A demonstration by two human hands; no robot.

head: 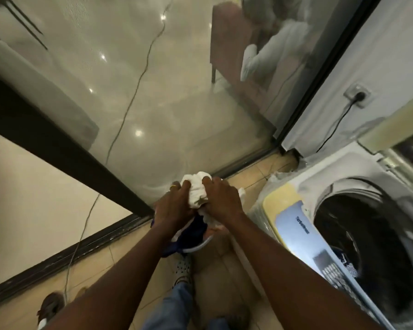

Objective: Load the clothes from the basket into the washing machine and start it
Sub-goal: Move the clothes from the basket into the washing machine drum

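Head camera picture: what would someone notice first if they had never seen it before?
First, the two hands in the middle, the left hand and right hand, both gripping a bunched white cloth above the basket. Next, the washing machine at the lower right, its round opening dark and gaping. Behind the hands, a big glass door fills the upper half, shiny with light spots.
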